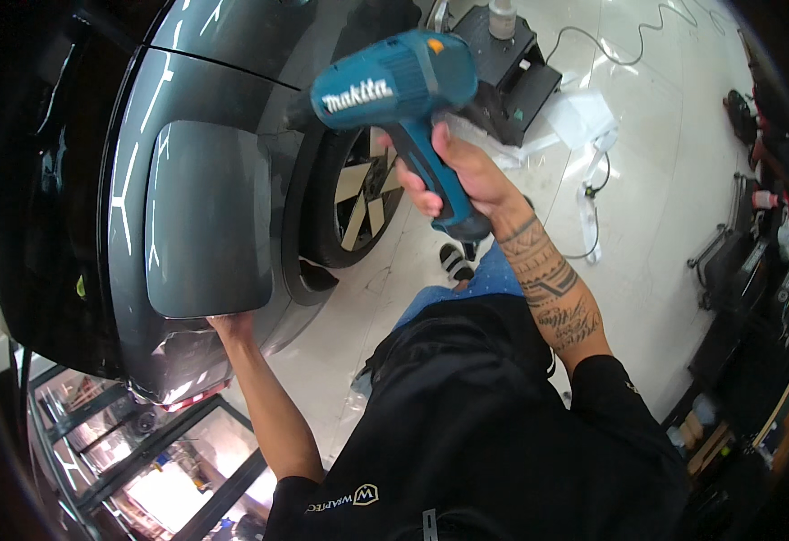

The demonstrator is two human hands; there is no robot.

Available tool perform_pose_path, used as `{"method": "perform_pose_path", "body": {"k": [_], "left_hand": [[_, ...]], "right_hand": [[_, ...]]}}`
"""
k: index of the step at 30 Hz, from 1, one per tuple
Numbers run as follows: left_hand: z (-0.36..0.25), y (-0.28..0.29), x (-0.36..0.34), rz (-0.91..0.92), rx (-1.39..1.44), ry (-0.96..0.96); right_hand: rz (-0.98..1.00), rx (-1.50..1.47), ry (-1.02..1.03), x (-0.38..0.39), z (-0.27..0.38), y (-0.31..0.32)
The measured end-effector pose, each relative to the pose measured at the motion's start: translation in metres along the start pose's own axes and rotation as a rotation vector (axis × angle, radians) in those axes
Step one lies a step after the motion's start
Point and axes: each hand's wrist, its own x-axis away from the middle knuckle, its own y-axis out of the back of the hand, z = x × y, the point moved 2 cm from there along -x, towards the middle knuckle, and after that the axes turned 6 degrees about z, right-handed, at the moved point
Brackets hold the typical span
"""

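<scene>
My right hand (467, 171) is wrapped round the handle of a teal and black heat gun (394, 77), held up with its dark nozzle pointing left toward the car. My left hand (230, 323) is at the lower edge of a rounded grey panel (210, 221) on the car's side, which looks like a fuel flap. That hand's fingers are hidden behind the panel's edge, so their grip does not show. Grey glossy bodywork (142, 144) surrounds the panel. Below the panel, thin clear film (201, 356) hangs wrinkled from the lower bodywork.
Right of the panel is a car wheel (358, 203) with dark and light spokes. A black step-like cart (525, 77) carrying a bottle (502, 18) stands beyond the heat gun. White sheeting (579, 122) and a cable (615, 61) lie on the tiled floor. Dark equipment (728, 261) lines the right side.
</scene>
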Motion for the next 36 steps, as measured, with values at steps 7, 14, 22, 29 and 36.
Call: {"method": "perform_pose_path", "body": {"k": [7, 14, 22, 29, 36], "left_hand": [[-0.007, 0.004, -0.004, 0.072, -0.071, -0.002], [-0.009, 0.000, -0.005, 0.033, -0.078, 0.033], [-0.006, -0.007, -0.003, 0.003, -0.056, 0.047], [-0.006, -0.005, -0.005, 0.008, -0.085, 0.044], [-0.004, 0.004, -0.009, 0.094, -0.020, 0.026]], "right_hand": [[0.020, -0.314, 0.091, -0.031, -0.045, 0.000], [0.050, -0.378, 0.068, -0.028, -0.074, 0.010], [-0.024, -0.390, 0.064, -0.027, -0.081, 0.008], [0.000, -0.345, 0.040, -0.016, -0.090, 0.006], [-0.034, -0.351, -0.012, 0.008, -0.101, -0.010]]}}
